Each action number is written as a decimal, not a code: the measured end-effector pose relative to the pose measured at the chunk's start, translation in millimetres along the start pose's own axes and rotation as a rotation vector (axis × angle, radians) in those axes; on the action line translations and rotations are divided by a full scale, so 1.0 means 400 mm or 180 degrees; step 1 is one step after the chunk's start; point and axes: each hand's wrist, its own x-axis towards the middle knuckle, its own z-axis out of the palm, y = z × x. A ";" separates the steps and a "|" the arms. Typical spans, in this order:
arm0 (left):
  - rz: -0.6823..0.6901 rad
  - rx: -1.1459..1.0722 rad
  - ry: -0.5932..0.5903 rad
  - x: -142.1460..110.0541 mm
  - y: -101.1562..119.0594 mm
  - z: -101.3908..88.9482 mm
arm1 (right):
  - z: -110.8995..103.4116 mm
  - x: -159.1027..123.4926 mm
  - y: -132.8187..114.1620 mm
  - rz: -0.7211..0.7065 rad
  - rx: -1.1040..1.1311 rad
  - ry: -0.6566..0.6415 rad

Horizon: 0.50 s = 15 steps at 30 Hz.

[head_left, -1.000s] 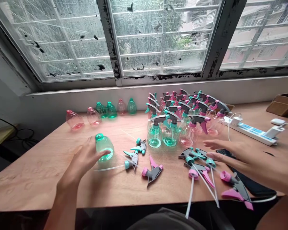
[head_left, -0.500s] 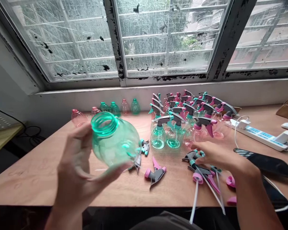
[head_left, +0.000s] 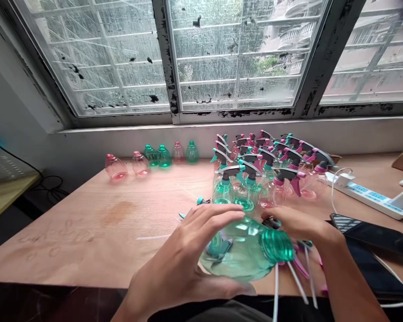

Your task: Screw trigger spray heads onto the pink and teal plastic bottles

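Note:
A clear green bottle [head_left: 245,252] lies on its side in my left hand [head_left: 188,259], with fingers over the top and the thumb below. Its threaded open neck points right, toward my right hand [head_left: 298,223]. That hand is closed at a dark spray head [head_left: 272,222]; the bottle neck hides part of the fingers. White dip tubes [head_left: 297,281] and a pink trigger [head_left: 300,268] stick out below the neck. Behind the bottle, another spray head [head_left: 203,201] lies partly covered.
Assembled spray bottles [head_left: 251,179] stand grouped at the back. Several bottles without heads, such as a pink bottle [head_left: 116,167] and a green one [head_left: 192,153], stand at back left. To the right are a power strip [head_left: 366,194] and dark phones [head_left: 372,235].
My left hand has moved right and down with the green bottle, tipping its neck from upper left to the right. My right hand stays by the spray heads.

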 end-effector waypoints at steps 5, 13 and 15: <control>0.0042 0.0015 0.0171 -0.001 -0.021 -0.008 | -0.022 -0.019 -0.058 -0.0085 -0.0105 -0.0281; -0.0089 -0.0227 0.0537 -0.025 -0.037 -0.052 | -0.091 -0.127 -0.105 -0.0864 0.0517 0.0539; -0.0198 -0.0338 0.0715 -0.033 -0.043 -0.062 | -0.092 -0.129 -0.095 -0.1081 0.0914 0.1134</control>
